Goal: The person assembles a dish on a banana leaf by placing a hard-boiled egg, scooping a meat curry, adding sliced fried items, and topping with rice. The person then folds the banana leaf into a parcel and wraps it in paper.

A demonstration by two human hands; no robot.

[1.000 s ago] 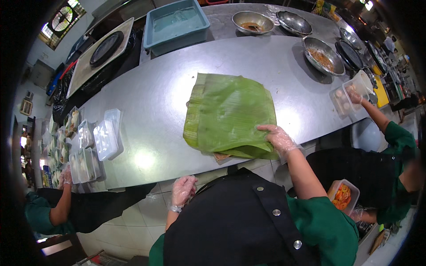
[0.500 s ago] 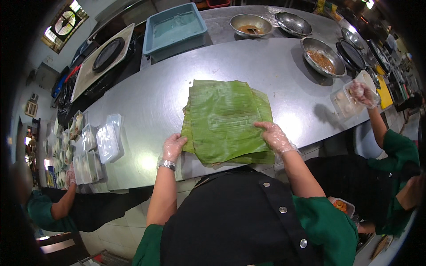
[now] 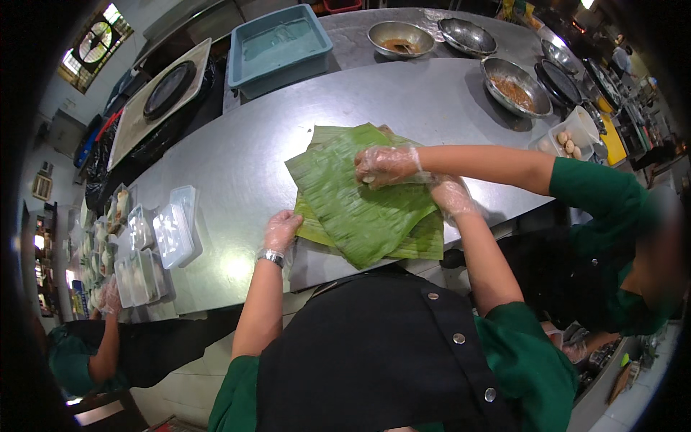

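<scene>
A stack of green banana leaf pieces lies on the steel table in front of me, its top sheet turned diagonally over the lower ones. My left hand, in a clear plastic glove, pinches the left edge of the lower leaves. At the stack's right side is my right hand, also gloved; a co-worker's forearm covers its fingers. That co-worker's gloved hand reaches in from the right and rests over the top leaf, its fingers curled. Something small and pale shows under those fingers, too hidden to name.
Steel bowls with brown sauce stand at the far right, near a clear tub of eggs. A blue-grey basin sits at the back. Plastic containers line the left, where another person's hand works.
The top leaf has turned to a diagonal. The co-worker's hand has moved from the egg tub to over the leaf. My right hand has shifted slightly up; my left stays nearly still.
</scene>
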